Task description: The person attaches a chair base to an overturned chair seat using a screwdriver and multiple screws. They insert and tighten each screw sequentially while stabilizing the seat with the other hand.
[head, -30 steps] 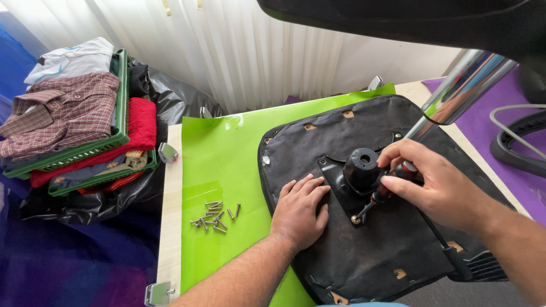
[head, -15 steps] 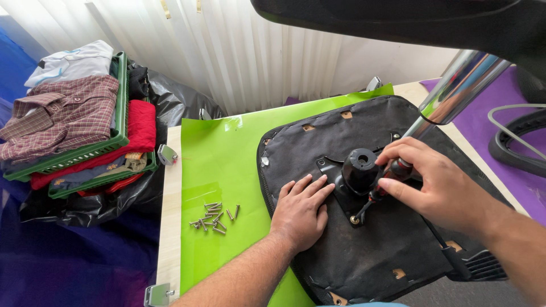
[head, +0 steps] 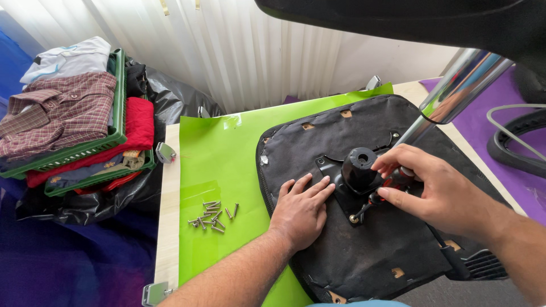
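Observation:
A black chair seat [head: 364, 250] lies upside down on a green sheet [head: 222, 170] over a table. In its middle sits a black metal mounting plate [head: 347, 196] with a round socket [head: 359, 167]. My left hand [head: 300, 210] lies flat on the seat, fingertips at the plate's left edge. My right hand [head: 435, 190] is closed around a screwdriver [head: 369, 203] with a red and black handle; its tip meets a screw at the plate's front corner. A pile of loose screws [head: 211, 215] rests on the green sheet left of the seat.
Green baskets [head: 116, 128] of folded clothes stand at left above black plastic bags [head: 165, 96]. A shiny chrome tube [head: 463, 85] slants in at upper right under a dark chair part [head: 409, 23]. A purple mat [head: 523, 165] and a black ring lie at right.
My right hand has shifted slightly on the screwdriver beside the socket. My left hand stays pressed flat on the seat. The screws have not moved.

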